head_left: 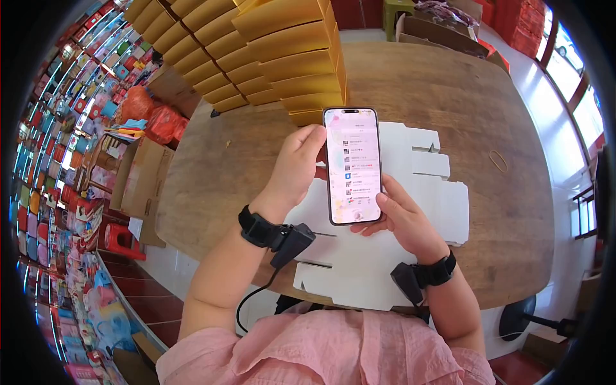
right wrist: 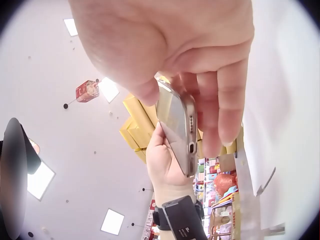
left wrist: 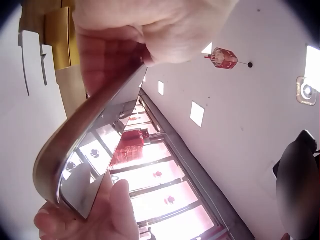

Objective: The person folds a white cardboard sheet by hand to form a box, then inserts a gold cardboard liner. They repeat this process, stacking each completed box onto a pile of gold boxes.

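Above the flat white cardboard blank (head_left: 359,276), the slim silver-edged smartphone (head_left: 352,165) was clasped by curled fingers of the left hand (head_left: 298,163) and right hand (head_left: 401,221), and could have been dropped had either grip slackened.

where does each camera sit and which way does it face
Head: on the head, facing forward and down at the phone over the table; shows left grip and right grip.
Left wrist: on the left wrist, facing up along the palm at the phone's edge and ceiling; shows both grips.
Right wrist: on the right wrist, facing up past the phone to the ceiling; shows both grips.
Shared: both wrist views catch the phone and red ceiling ornament.
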Available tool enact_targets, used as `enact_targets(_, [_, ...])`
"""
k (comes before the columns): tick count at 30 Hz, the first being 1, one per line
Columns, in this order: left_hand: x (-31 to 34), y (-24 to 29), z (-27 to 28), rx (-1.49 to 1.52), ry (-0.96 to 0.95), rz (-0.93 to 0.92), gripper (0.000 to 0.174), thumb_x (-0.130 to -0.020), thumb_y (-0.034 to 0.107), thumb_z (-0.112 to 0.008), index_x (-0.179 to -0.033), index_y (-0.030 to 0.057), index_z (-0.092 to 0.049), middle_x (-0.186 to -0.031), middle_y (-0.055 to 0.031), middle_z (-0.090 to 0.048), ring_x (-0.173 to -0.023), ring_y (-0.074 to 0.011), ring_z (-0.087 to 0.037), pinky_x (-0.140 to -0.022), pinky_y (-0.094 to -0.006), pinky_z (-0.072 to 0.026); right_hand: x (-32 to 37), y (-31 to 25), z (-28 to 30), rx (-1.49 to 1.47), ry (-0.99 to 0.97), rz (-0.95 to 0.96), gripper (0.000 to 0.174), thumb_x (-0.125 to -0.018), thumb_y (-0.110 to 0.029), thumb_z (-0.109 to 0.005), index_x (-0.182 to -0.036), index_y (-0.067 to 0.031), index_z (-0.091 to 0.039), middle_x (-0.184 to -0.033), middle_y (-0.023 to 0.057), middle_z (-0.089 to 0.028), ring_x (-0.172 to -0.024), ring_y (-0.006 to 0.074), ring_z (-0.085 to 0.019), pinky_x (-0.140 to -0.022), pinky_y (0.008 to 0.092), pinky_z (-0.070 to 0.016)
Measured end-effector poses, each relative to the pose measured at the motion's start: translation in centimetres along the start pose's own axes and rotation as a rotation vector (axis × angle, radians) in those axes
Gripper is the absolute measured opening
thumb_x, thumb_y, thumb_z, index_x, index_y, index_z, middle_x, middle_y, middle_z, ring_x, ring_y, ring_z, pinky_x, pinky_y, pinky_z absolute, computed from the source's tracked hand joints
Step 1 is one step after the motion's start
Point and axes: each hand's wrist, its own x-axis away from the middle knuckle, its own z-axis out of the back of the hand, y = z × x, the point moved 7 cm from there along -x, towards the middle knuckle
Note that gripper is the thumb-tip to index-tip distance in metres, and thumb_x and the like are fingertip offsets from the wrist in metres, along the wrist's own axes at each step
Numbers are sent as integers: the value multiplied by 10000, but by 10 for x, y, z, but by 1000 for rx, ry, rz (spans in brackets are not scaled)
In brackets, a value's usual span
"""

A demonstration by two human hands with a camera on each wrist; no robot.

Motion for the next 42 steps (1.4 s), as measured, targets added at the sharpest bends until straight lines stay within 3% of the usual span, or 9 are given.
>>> enact_targets(6, [32, -18, 90, -24, 229, 161, 323, -1076, 306, -462, -1129, 52, -654, -936, -14, -693, -768, -98, -664, -623, -289, -578, 2, -3, 6, 68, 100, 31, 481, -1100, -295, -382, -1515, -54, -367, -1234, 167, -657, -953, 233, -722, -815, 316, -561])
enact_targets(12, [78, -67, 252, -136, 477, 333, 295, -1070, 286, -463, -1084, 75, -668, -880, -19, -693, -711, -114, -657, -607, -307, -549, -1, 3, 12, 89, 159, 31, 449, -1097, -302, -396, -1459, -40, -442, -1182, 156, -681, -912, 215, -727, -764, 281, -563])
enact_targets(17, [103, -89, 321, -204, 591, 457, 296, -1072, 291, -453, -1072, 83, -664, -862, -20, -683, -699, -154, -649, -612, -334, -531, -3, 5, 18, 103, 196, 50, 425, -1097, -281, -398, -1434, -32, -469, -1143, 153, -694, -874, 195, -729, -737, 269, -570])
enact_targets(21, [118, -97, 329, -207, 618, 563, 319, -1074, 321, -454, -1117, 71, -648, -909, -32, -672, -757, -162, -625, -676, -357, -526, -3, 6, 22, 98, 230, 61, 409, -1100, -270, -387, -1418, -32, -486, -1117, 146, -703, -858, 195, -733, -716, 270, -574])
enact_targets(23, [118, -98, 331, -439, 461, 538, 342, -1069, 344, -465, -1157, 64, -641, -962, -37, -676, -833, -155, -628, -716, -359, -516, -3, 7, 22, 97, 224, 55, 407, -1100, -265, -383, -1417, -32, -486, -1108, 141, -706, -848, 195, -735, -710, 268, -575])
enact_targets(24, [122, -87, 317, -463, 443, 574, 464, -1008, 331, -600, -1363, 38, -540, -1091, -81, -660, -977, -182, -636, -793, -357, -525, -4, 8, 23, 98, 225, 66, 407, -1100, -264, -382, -1417, -31, -486, -1106, 139, -707, -847, 195, -735, -708, 266, -575])
enact_targets(25, [128, -82, 311, -461, 452, 581, 464, -1008, 331, -600, -1363, 38, -540, -1091, -81, -660, -977, -182, -636, -793, -357, -525, -4, 7, 24, 99, 227, 77, 407, -1100, -263, -382, -1417, -30, -486, -1105, 137, -708, -845, 195, -736, -707, 265, -575])
enact_targets(28, [142, -76, 295, -639, 253, 598, 1133, -787, 223, -854, -1603, 17, -97, -1338, -192, -525, -1178, -287, -593, -1004, -392, -480, -3, 6, 23, 116, 222, 88, 408, -1101, -262, -378, -1418, -29, -485, -1100, 137, -709, -847, 194, -736, -708, 262, -573])
enact_targets(42, [162, -80, 279, -668, 230, 553, 1165, -724, 145, -861, -1614, 85, -111, -1368, -171, -432, -1010, -226, -557, -928, -337, -480, -2, 6, 21, 98, 200, 89, 405, -1099, -249, -383, -1417, -19, -484, -1101, 132, -709, -849, 180, -738, -712, 249, -567])
